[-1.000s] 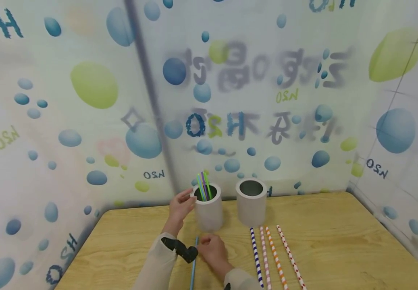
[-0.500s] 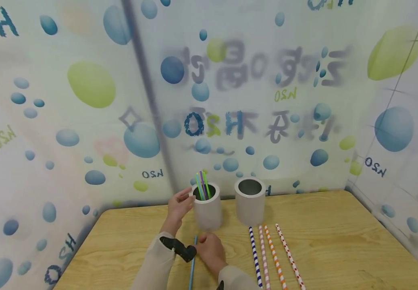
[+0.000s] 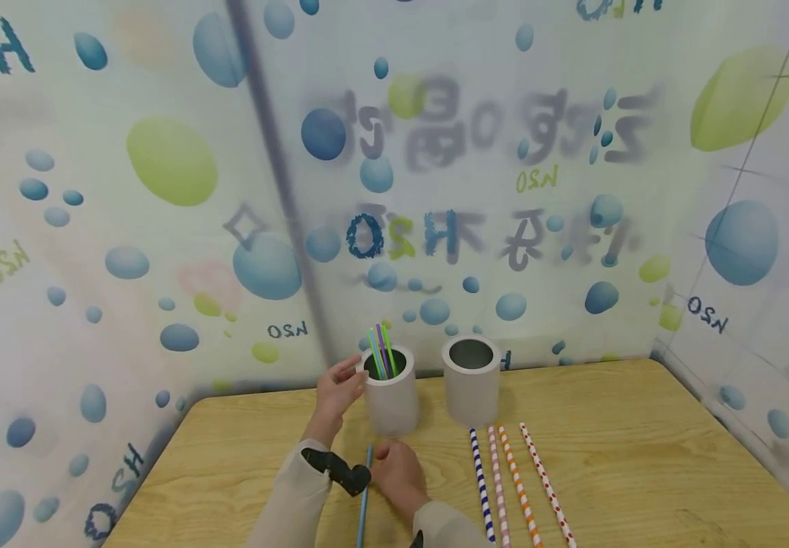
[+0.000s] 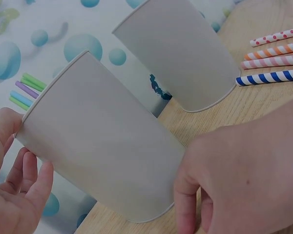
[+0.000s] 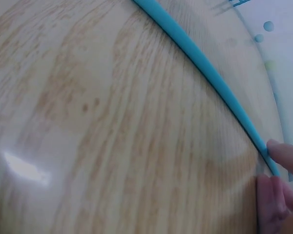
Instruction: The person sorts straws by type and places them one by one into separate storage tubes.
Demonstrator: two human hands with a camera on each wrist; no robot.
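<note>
On the table stands a light grey cup (image 3: 392, 407) with several green, blue and purple straws (image 3: 382, 354) in it. Beside its left side is my left hand (image 3: 338, 394), relaxed, its fingertips touching the cup near the rim, as the left wrist view also shows. A plain blue straw (image 3: 364, 498) lies on the table in front of the cup. My right hand (image 3: 399, 476) pinches its far end; the right wrist view has the straw between thumb (image 5: 284, 155) and fingers. The straw's near end runs out of the head view.
A second light grey cup (image 3: 472, 388) stands to the right, no straws visible in it. In front of it lie striped straws in blue (image 3: 481, 483), pink (image 3: 498, 483) and orange (image 3: 519, 483), plus a red-dotted one (image 3: 547, 483). A patterned curtain (image 3: 538, 289) rises behind the wooden table (image 3: 641, 457).
My right fingers have drawn in slightly at the blue straw's far end. The left hand keeps its place by the cup. The head view has shifted a little.
</note>
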